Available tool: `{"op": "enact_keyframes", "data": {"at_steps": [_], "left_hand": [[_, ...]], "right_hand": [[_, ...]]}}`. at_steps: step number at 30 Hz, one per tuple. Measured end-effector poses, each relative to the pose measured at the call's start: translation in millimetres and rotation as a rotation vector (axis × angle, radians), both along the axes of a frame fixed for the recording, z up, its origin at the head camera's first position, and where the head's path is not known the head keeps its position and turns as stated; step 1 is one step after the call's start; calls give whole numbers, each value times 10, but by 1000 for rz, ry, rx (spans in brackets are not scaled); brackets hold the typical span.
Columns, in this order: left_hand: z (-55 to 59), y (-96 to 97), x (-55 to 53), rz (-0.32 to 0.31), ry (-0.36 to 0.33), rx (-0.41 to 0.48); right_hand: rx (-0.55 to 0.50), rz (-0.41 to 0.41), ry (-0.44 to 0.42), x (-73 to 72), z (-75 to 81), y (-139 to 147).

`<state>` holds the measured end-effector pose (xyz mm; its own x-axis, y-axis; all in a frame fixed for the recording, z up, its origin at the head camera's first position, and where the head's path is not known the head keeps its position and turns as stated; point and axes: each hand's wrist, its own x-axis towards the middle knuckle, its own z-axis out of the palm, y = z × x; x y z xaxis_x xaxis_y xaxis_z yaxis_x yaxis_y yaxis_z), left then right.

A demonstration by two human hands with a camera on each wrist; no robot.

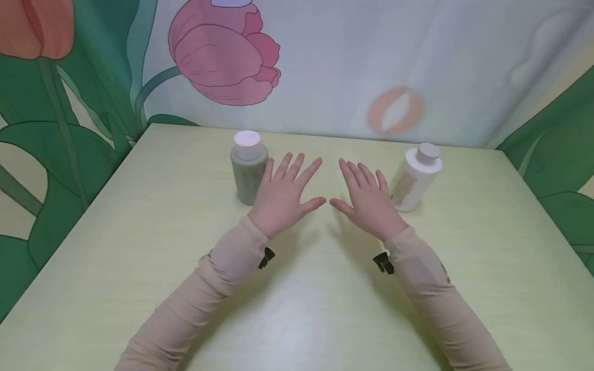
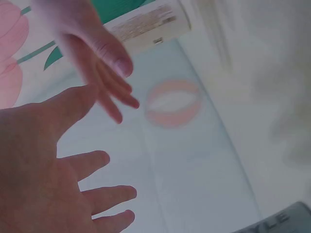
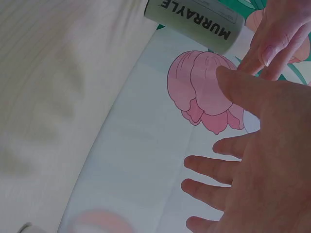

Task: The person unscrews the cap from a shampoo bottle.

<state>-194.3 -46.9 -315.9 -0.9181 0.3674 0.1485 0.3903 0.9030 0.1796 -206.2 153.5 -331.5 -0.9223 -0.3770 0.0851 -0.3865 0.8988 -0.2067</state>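
Note:
My left hand (image 1: 281, 201) hovers over the table with its fingers spread and nothing held. Just behind it stands a grey-green bottle with a white cap (image 1: 248, 172), partly hidden by that hand. On the right, my right hand (image 1: 371, 206) is likewise spread and holds nothing. A white bottle (image 1: 414, 180) with a tan label stands beside its little-finger side. The two thumbs point at each other with a small gap. In the right wrist view the grey-green bottle (image 3: 199, 22) bears the letters MURRAYLE.
The pale table (image 1: 297, 319) reaches back to a curtain (image 1: 325, 67) printed with tulips and leaves. A small black clip (image 1: 266, 258) sits at the left cuff, another black clip (image 1: 383, 263) at the right cuff.

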Motion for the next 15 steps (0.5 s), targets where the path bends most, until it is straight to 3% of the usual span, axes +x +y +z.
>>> {"op": "enact_keyframes", "data": {"at_steps": [6, 11, 15], "left_hand": [[227, -230, -35, 60, -21, 68], [410, -555, -85, 143, -63, 166], [478, -840, -136, 177, -110, 265]], "right_hand": [[-43, 43, -14, -53, 56, -110], [-93, 82, -22, -126, 121, -308], [-116, 113, -43, -207, 173, -515]]}}
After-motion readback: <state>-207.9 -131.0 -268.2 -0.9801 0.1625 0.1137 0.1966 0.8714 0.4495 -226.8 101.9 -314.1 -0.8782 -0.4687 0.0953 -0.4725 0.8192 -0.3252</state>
